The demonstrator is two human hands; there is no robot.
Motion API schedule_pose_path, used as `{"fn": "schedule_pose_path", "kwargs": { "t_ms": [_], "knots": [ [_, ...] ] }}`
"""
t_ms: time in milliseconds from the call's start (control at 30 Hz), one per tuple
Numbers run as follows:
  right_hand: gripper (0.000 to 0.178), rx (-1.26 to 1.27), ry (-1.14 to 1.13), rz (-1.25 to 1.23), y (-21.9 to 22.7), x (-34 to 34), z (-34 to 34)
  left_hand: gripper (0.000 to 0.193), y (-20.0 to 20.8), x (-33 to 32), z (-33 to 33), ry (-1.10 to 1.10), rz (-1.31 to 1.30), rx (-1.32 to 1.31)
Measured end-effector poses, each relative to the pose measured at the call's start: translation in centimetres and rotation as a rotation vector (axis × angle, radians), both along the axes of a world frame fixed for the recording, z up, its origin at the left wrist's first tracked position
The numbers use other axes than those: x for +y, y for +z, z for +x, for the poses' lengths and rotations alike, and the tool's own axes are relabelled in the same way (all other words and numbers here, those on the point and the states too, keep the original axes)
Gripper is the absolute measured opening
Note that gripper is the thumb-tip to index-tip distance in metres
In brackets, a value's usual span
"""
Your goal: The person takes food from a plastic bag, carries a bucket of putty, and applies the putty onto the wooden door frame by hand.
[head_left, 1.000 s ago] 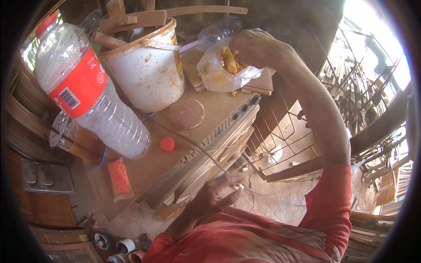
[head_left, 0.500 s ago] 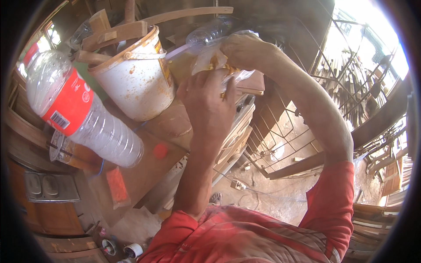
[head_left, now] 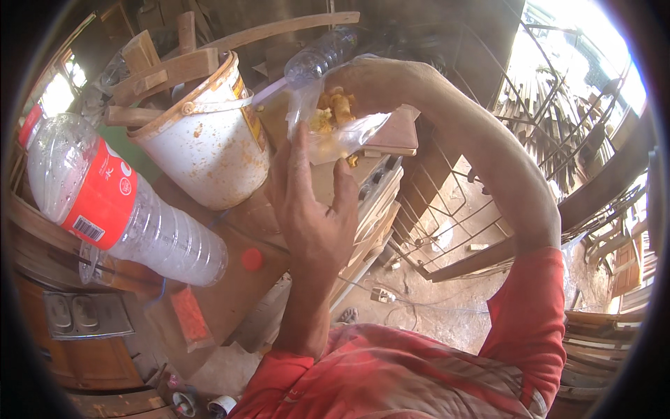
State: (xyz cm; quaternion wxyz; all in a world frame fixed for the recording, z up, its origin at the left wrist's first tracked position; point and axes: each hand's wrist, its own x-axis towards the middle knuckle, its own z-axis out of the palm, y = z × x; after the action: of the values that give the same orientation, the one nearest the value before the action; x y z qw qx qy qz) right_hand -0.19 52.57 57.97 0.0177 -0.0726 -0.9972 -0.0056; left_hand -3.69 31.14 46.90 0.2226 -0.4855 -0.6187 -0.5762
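Observation:
My right hand reaches over from the right and grips a clear plastic bag. Its fingertips are hidden behind the plastic. Inside the bag's gaping mouth are yellow-brown lumpy pieces, their kind unclear. On the near side, my left hand has thumb and fingers spread with nothing between them. One of its fingertips comes up to the bag's near-left edge; whether it touches cannot be seen. A small yellow-brown bit shows just below the bag.
A stained white bucket with wood offcuts stands left. Beside it leans a large clear bottle with a red label. A red cap and an orange-red packet lie nearby. A metal grille is at right; another bottle lies behind.
My left hand has drawn back from the bag toward me and its fingers have spread. The bag's mouth is now wider, showing more of the lumps. My right hand has shifted slightly left.

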Motion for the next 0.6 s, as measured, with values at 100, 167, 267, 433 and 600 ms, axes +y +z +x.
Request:
{"fn": "schedule_pose_path", "kwargs": {
  "t_ms": [100,167,267,433,600],
  "knots": [
    [0.046,-0.168,-0.034,0.1,-0.1,-1.8,-0.2,0.066,-0.1,-0.7,-0.5,0.013,-0.036,-0.041],
    [0.046,-0.06,0.037,0.188,-2.2,0.0,-0.3,0.067,-0.1,-0.6,-0.5,-0.002,-0.027,-0.04],
    [0.045,0.033,0.085,0.212,-2.2,0.4,0.4,0.067,-0.2,-0.4,-0.6,-0.031,-0.02,-0.049],
    [0.039,0.054,-0.103,0.043,1.1,-2.5,1.7,0.065,-0.2,-0.6,-0.8,-0.069,-0.017,-0.047],
    [0.041,0.159,-0.028,0.068,1.9,-4.5,2.2,0.065,0.0,-0.3,-0.8,-0.118,0.029,-0.048]
  ]
}}
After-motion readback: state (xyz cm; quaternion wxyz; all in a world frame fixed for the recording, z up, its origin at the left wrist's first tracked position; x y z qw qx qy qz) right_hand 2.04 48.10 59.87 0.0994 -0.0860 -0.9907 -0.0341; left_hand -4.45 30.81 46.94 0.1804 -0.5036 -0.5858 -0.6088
